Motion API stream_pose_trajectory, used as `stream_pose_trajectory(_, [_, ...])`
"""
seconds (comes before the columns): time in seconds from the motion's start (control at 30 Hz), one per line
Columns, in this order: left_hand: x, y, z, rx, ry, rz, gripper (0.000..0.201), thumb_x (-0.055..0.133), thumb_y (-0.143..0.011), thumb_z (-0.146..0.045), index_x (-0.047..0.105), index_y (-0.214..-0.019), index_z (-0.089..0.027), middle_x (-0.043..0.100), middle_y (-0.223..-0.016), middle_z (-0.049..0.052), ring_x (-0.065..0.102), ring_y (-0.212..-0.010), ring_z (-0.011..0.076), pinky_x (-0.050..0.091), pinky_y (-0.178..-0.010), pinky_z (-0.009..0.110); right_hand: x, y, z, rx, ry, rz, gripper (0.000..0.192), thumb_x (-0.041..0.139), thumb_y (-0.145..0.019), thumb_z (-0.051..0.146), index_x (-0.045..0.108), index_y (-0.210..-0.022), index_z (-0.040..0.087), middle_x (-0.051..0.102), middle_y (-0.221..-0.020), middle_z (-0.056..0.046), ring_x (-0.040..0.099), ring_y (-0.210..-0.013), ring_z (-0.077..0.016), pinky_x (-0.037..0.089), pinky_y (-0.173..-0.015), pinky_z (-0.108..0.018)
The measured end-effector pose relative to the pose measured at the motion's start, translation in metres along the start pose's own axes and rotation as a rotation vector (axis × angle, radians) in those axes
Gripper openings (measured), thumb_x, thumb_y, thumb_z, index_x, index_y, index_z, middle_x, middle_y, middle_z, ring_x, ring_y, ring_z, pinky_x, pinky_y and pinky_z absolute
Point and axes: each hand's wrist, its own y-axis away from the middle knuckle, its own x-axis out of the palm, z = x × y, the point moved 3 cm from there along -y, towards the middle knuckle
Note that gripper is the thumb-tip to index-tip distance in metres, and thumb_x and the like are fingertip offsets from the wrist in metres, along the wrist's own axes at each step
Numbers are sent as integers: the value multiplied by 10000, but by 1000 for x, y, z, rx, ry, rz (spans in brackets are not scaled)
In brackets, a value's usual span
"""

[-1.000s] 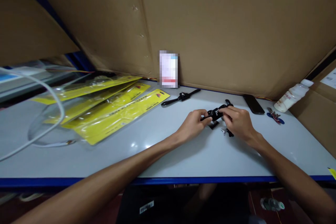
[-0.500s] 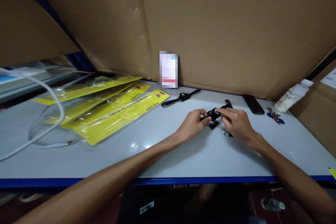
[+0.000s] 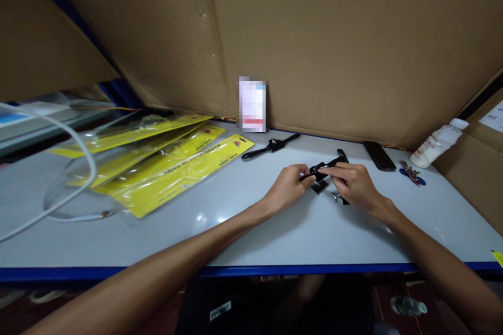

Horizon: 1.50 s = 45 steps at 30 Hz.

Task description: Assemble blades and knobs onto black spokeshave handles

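A small black tool with a handle that points back right is held between both hands just above the white table. My left hand pinches its near left end. My right hand grips its middle with fingertips on top. Under the hands lie a small black square part, a small silver screw and another black piece. A second black tool of the same kind lies farther back on the table.
Yellow blister packs lie in a fan at the left beside a white cable. A black phone, keys and a white bottle sit at the back right. Cardboard walls enclose the table.
The fingertips of my right hand have shifted a little to the left along the black tool. My left hand has stayed in place.
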Motion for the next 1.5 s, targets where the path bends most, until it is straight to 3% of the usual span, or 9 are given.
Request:
stream_pose_trajectory(0.13, [0,1,-1,-21,-5,3,198,551,-849,-329,581,-711,-189,441,-539,-54,368,-537,128,241,-548,261,1,0,-2,37,54,12,358,509,-839,74,789,-987,242,754,-845,-26,658,-708,-167,416,-632,-271])
stream_pose_trajectory(0.23, [-1,1,-2,-24,-11,0,191,554,-846,-319,585,-710,-189,443,-534,-54,376,-534,129,238,-546,261,-2,-1,-4,104,41,-3,376,517,-844,77,762,-1081,238,764,-905,-36,669,-751,-178,435,-662,-278])
stream_pose_trajectory(0.4, [0,0,-1,-8,-8,-3,187,560,-838,-327,595,-718,-188,474,-551,-46,394,-548,131,259,-556,260,-1,-1,2,-4,-46,28,370,487,-877,88,755,-1073,251,751,-949,-29,654,-757,-155,427,-670,-267])
stream_pose_trajectory(0.57, [1,1,-1,-22,-17,1,202,550,-844,-344,593,-719,-190,472,-544,-42,389,-539,132,243,-539,264,2,-2,0,154,-39,-11,121,578,-890,228,697,-888,204,704,-749,-7,567,-603,-136,368,-597,-261])
stream_pose_trajectory(0.63, [0,1,-1,-26,-27,4,199,548,-845,-345,594,-728,-191,472,-545,-41,386,-539,133,241,-538,265,4,-2,-2,219,-36,-7,121,617,-891,310,653,-850,202,675,-692,7,530,-560,-130,344,-576,-260])
stream_pose_trajectory(0.73, [0,2,-2,-35,-32,12,186,548,-842,-329,586,-723,-192,466,-543,-44,383,-543,133,248,-544,266,6,-2,-2,189,-71,7,53,589,-897,236,634,-887,209,677,-737,8,542,-595,-130,354,-600,-255])
stream_pose_trajectory(1.03, [0,1,-1,-40,-12,14,181,544,-846,-328,590,-744,-186,509,-580,-31,415,-563,139,264,-560,265,3,-1,6,166,-120,-31,173,571,-891,166,671,-1025,205,705,-830,-13,589,-660,-140,411,-654,-257])
stream_pose_trajectory(1.2, [2,0,1,-18,-21,11,180,548,-850,-323,596,-742,-187,483,-577,-40,395,-567,135,249,-562,262,5,-1,6,55,-79,-14,253,554,-881,108,752,-993,218,726,-894,-28,623,-715,-142,421,-667,-254])
stream_pose_trajectory(1.5, [1,0,0,-47,-43,11,175,553,-862,-304,580,-732,-191,429,-541,-58,377,-546,132,233,-552,266,4,-1,2,117,-18,-29,231,558,-924,179,758,-1035,208,743,-891,-40,651,-752,-170,435,-674,-279])
